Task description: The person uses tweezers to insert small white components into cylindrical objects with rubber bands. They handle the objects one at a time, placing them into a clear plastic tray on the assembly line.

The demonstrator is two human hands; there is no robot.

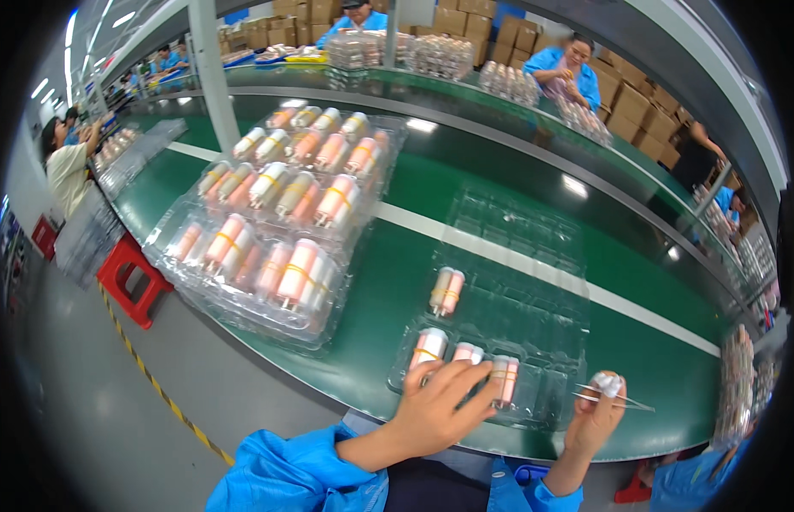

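My left hand (435, 410) rests on the near row of a clear plastic blister tray (550, 341), its fingers touching a pink-and-white cylinder (504, 377) banded in yellow. Two similar cylinders (428, 346) stand in the same row. Another pair of cylinders (446, 290) sits apart on the green belt beside the tray. My right hand (595, 416) pinches metal tweezers (620, 398) near the tray's right corner, fingertips taped white.
A stack of clear trays filled with several pink-and-white cylinders (282, 226) lies on the green conveyor belt (636, 358) to the left. A white stripe crosses the belt. Other workers in blue sit along the far side (567, 72). A red stool (128, 273) stands on the floor.
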